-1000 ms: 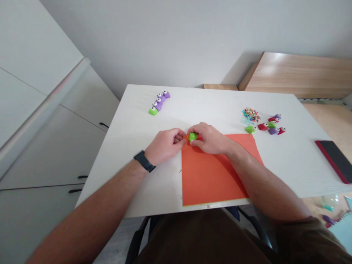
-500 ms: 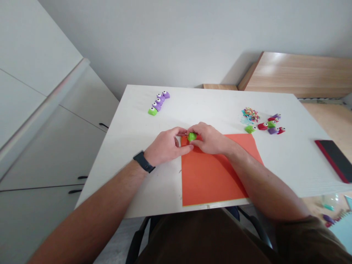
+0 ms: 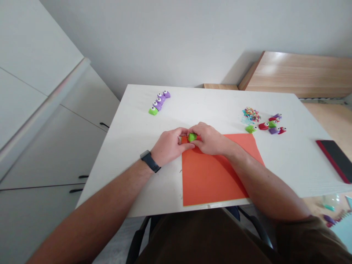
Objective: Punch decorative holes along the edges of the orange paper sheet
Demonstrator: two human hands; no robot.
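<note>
A small green toy piece is between the fingertips of both hands, over the top left corner of an orange sheet. My right hand pinches it from the right. From the left, my left hand, with a dark watch on the wrist, has its thumb and fingertips curled against the piece. A row of purple toy pieces with eyes stands at the back left, with a green one at its near end.
On the right of the white table lie a pile of colourful bits, a green toy and several red, purple and green ones. A black and red case is at the right edge.
My left hand has shifted slightly right, closer round the green piece, and its wrist has moved right too. My right hand has hardly moved.
</note>
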